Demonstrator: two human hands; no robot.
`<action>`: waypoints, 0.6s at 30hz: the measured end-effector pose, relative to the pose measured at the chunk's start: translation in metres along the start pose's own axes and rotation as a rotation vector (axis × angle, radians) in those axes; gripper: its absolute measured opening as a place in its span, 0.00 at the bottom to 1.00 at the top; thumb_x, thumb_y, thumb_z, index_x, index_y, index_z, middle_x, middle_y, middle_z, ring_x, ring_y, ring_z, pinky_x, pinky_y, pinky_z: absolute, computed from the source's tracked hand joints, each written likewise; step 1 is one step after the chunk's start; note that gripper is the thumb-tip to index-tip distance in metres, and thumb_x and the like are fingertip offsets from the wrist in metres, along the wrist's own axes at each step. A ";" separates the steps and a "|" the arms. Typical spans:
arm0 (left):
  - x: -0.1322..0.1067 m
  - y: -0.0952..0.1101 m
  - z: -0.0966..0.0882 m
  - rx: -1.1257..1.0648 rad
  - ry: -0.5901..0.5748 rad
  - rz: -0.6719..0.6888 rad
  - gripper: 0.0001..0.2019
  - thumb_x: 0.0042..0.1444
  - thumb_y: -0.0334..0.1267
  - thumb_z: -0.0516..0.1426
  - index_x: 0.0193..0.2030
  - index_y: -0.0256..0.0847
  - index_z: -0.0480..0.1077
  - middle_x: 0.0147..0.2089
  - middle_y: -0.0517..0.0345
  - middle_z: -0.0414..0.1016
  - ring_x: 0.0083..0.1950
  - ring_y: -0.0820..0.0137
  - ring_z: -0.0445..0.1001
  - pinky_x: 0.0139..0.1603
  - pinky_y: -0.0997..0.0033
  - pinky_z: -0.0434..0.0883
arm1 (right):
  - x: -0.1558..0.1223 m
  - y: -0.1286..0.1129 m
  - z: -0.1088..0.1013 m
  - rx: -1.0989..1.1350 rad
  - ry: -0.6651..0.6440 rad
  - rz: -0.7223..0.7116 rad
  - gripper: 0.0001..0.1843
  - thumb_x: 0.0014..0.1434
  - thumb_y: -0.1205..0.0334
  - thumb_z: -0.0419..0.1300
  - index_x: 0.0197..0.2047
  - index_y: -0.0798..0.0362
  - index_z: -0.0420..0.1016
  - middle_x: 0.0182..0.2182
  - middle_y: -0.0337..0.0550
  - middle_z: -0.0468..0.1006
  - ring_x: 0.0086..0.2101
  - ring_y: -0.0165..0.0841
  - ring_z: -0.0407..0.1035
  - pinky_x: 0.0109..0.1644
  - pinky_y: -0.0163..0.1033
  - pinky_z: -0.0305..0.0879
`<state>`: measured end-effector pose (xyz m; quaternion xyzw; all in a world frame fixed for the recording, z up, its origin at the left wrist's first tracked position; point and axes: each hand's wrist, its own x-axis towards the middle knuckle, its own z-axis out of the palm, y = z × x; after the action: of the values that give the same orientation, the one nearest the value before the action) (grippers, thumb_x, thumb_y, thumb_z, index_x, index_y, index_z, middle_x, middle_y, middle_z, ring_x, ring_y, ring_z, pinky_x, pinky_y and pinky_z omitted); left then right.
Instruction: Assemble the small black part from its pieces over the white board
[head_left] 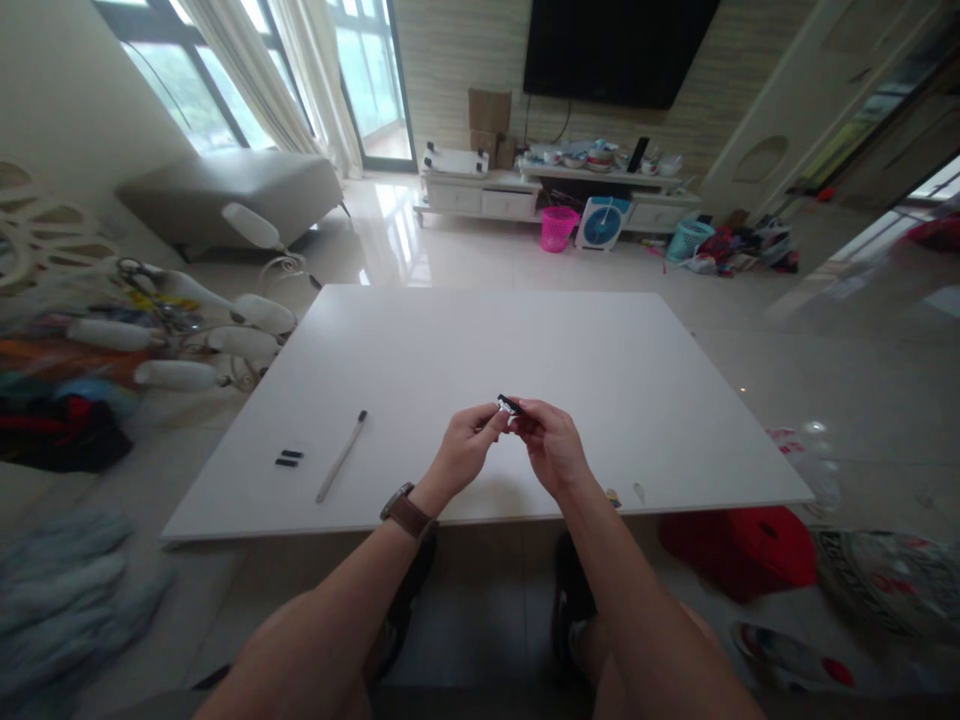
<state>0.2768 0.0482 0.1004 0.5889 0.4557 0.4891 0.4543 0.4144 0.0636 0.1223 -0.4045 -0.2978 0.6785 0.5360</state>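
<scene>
Both hands meet above the near middle of the white table (480,350). Between their fingertips is a small black and silvery piece (510,405), too small to name more exactly. My left hand (466,440), with a brown watch strap at the wrist, pinches its silvery side. From the other side my right hand (551,440) grips the black part with thumb and fingers. To the left lies a thin pale stick with a dark tip (342,456). Beyond it are two short black strips (289,458). A small yellow and dark item (613,497) and a small clear piece (639,491) lie near the front edge, right of my right forearm.
A lamp with several white shades (251,345) stands against the table's left side. On the floor at the right are a red object (739,550) and a printed bag (892,580). Across the room stand a pink basket (557,230) and a blue fan (602,222).
</scene>
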 end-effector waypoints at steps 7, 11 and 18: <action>-0.002 0.001 0.000 -0.044 0.001 -0.020 0.21 0.65 0.53 0.54 0.31 0.37 0.72 0.23 0.63 0.62 0.25 0.76 0.58 0.27 0.73 0.56 | -0.003 -0.002 0.001 0.035 -0.036 0.041 0.12 0.44 0.57 0.71 0.33 0.55 0.85 0.28 0.43 0.81 0.27 0.28 0.68 0.33 0.34 0.65; -0.001 0.003 0.001 -0.079 0.013 -0.009 0.20 0.65 0.51 0.54 0.30 0.37 0.72 0.23 0.63 0.63 0.25 0.76 0.58 0.27 0.74 0.57 | -0.002 -0.002 0.002 0.058 -0.055 0.048 0.12 0.45 0.58 0.72 0.33 0.55 0.85 0.29 0.43 0.80 0.28 0.27 0.67 0.35 0.34 0.65; 0.000 0.006 0.001 -0.040 0.031 0.003 0.20 0.65 0.50 0.55 0.29 0.37 0.73 0.22 0.62 0.66 0.27 0.74 0.63 0.29 0.74 0.61 | 0.000 -0.001 0.004 0.072 -0.051 0.053 0.12 0.44 0.58 0.73 0.33 0.56 0.85 0.27 0.41 0.79 0.28 0.26 0.65 0.35 0.33 0.63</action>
<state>0.2781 0.0473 0.1063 0.5725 0.4522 0.5078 0.4581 0.4111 0.0643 0.1249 -0.3755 -0.2759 0.7128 0.5242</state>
